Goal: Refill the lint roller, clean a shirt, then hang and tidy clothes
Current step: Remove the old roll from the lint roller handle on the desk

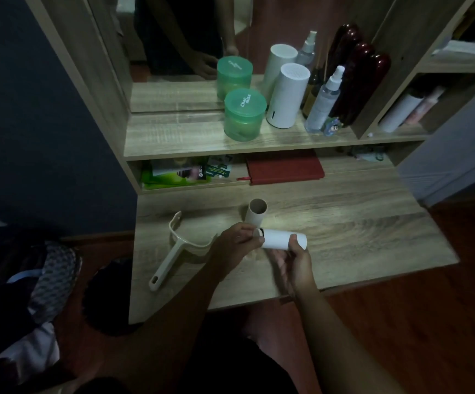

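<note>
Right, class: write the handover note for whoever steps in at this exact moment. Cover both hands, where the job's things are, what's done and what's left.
Left hand: grip on one end of the white refill roll.
Right hand: grip around the same roll, held above the desk.
Empty cardboard core: off the roller, on the desk behind the hands.
Lint roller handle: on the desk, to the left, bare.
Done: old core removed.
Left: fit the refill, clean the shirt, hang and tidy clothes.
</note>
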Demonstrator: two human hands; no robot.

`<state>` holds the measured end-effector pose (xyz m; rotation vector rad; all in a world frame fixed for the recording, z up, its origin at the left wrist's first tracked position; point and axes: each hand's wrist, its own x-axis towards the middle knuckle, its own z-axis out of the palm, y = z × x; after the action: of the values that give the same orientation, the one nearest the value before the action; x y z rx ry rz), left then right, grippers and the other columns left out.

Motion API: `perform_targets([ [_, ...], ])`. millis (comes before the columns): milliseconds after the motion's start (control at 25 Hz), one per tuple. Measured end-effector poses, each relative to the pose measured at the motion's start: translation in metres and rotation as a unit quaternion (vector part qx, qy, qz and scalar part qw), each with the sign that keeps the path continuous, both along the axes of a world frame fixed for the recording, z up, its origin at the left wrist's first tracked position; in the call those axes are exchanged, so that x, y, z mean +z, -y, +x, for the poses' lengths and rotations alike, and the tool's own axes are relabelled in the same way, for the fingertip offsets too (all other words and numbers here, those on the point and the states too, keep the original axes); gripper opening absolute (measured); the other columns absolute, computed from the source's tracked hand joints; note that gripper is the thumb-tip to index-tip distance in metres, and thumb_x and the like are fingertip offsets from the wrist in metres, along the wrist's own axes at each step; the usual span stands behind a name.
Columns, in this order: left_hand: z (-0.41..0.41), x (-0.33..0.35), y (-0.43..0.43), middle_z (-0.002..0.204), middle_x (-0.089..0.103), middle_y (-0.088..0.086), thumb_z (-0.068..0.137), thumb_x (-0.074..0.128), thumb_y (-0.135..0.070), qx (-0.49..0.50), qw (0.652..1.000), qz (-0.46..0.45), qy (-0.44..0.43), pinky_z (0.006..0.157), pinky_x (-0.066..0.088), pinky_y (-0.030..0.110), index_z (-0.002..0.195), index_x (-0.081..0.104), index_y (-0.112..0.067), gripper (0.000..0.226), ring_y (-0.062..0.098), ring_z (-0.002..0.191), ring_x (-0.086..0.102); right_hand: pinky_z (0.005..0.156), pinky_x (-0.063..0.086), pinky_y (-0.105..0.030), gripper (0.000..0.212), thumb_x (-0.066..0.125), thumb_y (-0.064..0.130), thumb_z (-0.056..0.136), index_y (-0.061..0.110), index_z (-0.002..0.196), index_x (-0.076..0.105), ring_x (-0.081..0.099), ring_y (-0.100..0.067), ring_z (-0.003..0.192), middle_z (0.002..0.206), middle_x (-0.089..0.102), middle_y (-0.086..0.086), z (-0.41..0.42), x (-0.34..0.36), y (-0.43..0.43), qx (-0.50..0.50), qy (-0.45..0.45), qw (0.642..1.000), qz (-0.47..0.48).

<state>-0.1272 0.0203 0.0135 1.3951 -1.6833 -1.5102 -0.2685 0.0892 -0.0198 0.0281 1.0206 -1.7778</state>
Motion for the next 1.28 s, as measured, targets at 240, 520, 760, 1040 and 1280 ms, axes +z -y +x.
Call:
perform_targets([
  [240,-0.005,-0.003,-0.002,0.109,0.067,0.003,0.076,0.075,-0.017,-0.086,0.983,-0.127,0.096,0.082,0.045,0.019,0.121,0.059,-0.009,0.048,0.016,0.100,0.063,0.087,0.055,-0.037,0.057,0.053,0.024,0.090,-0.008,0.134,0.037,0.056,-0.033,0.115,0.129,0.050,-0.028,-0.019,0.006,-0.004,-0.021,-0.022,0.998,0.051],
  [520,-0.020,-0.018,-0.004,0.103,0.059,0.013,0.080,0.061,-0.008,-0.174,0.948,-0.180,0.198,0.065,0.029,0.023,0.110,0.046,-0.007,0.033,0.025,0.094,0.056,0.087,0.054,-0.036,0.047,0.045,0.020,0.097,-0.007,0.135,0.037,0.052,-0.034,0.122,0.131,0.050,-0.027,-0.026,0.011,-0.006,-0.029,-0.027,0.997,0.072],
  [760,-0.021,-0.029,0.000,0.107,0.058,0.015,0.077,0.070,-0.015,-0.179,0.943,-0.162,0.227,0.068,0.033,0.024,0.111,0.044,-0.009,0.043,0.024,0.094,0.054,0.085,0.055,-0.034,0.047,0.045,0.020,0.097,-0.005,0.135,0.036,0.057,-0.029,0.113,0.130,0.050,-0.024,-0.023,0.011,-0.001,-0.023,-0.034,0.996,0.074],
  [1040,-0.002,-0.013,-0.002,0.106,0.068,0.012,0.092,0.056,-0.017,-0.077,0.969,-0.191,0.135,0.076,0.044,0.023,0.115,0.059,-0.006,0.026,0.022,0.094,0.065,0.089,0.054,-0.038,0.052,0.049,0.022,0.094,-0.008,0.134,0.036,0.052,-0.037,0.121,0.136,0.044,-0.032,-0.009,0.010,-0.007,-0.015,-0.017,0.998,0.053],
  [1280,0.034,0.016,-0.005,0.088,0.072,0.001,0.083,0.056,-0.046,0.027,0.998,-0.045,-0.022,0.081,0.056,0.039,0.104,0.070,-0.017,0.039,0.012,0.084,0.069,0.076,0.058,-0.031,0.053,0.054,0.016,0.091,-0.008,0.133,0.034,0.061,-0.032,0.107,0.125,0.052,-0.029,0.052,0.033,0.004,0.011,-0.038,0.999,0.000],
])
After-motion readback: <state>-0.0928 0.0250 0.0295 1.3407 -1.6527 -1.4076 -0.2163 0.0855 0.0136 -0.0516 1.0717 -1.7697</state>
